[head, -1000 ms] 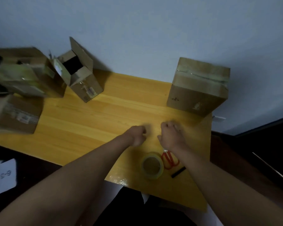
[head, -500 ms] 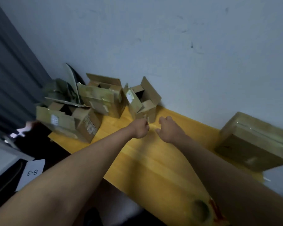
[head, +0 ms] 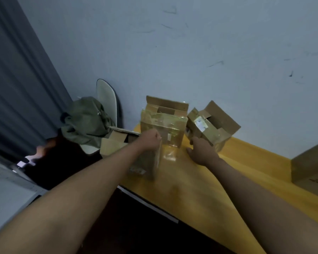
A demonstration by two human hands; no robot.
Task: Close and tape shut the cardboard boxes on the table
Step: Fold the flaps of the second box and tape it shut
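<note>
Reaching farther left than a moment ago, the left hand [head: 151, 139] now grips the near box's flap [head: 157, 158] at the table's [head: 200, 195] far-left end; the right hand [head: 200, 153], fingers spread, touches the small open box [head: 209, 125].

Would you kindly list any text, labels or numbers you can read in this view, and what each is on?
None can be read.
White label on the small open box: print too blurred.
Sticker on the taped middle box: blurred.
Small dark mark on the closed box at right: illegible.
</note>
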